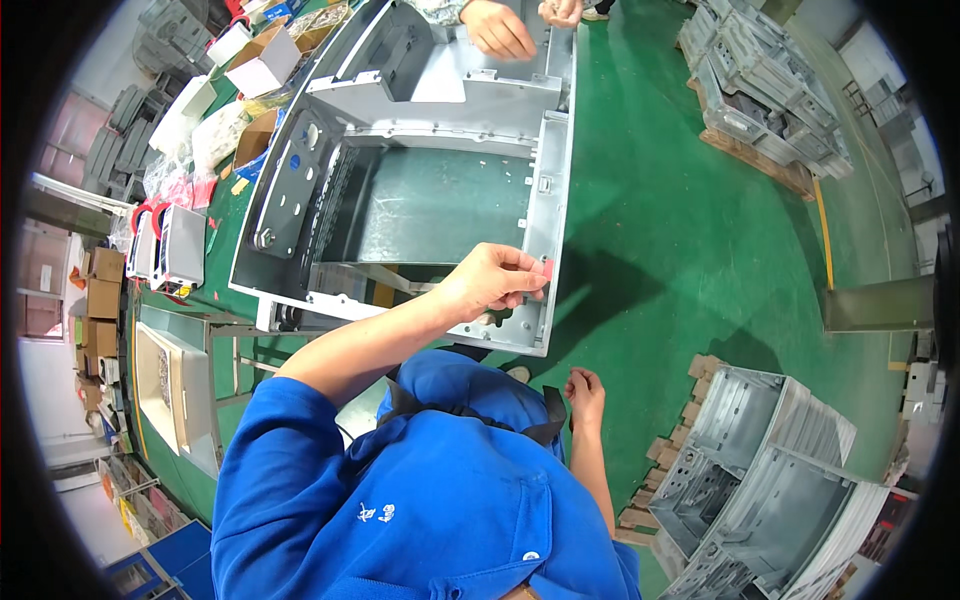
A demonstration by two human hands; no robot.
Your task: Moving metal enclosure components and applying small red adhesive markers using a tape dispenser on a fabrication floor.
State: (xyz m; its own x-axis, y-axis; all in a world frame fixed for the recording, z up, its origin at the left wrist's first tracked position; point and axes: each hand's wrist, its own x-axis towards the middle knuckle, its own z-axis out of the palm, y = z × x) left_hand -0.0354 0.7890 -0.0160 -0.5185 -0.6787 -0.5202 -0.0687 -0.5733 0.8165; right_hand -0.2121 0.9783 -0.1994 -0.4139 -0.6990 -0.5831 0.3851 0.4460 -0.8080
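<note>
A large grey metal housing with an open middle lies in front of me. At its near right corner my left hand is closed in a pinch over the rim. A small red piece shows at the fingertips; its kind is too small to tell. My right hand hangs low beside my body, away from the housing, with its fingers curled. Whatever it may hold is hidden. At the far end, another person's hand reaches over the housing, and that person's second hand is by the far right rim.
Boxes and bagged parts crowd the green table on the left. Grey metal housings stand on a wooden pallet at far right. More stacked housings sit near right. A cream bin stands at left.
</note>
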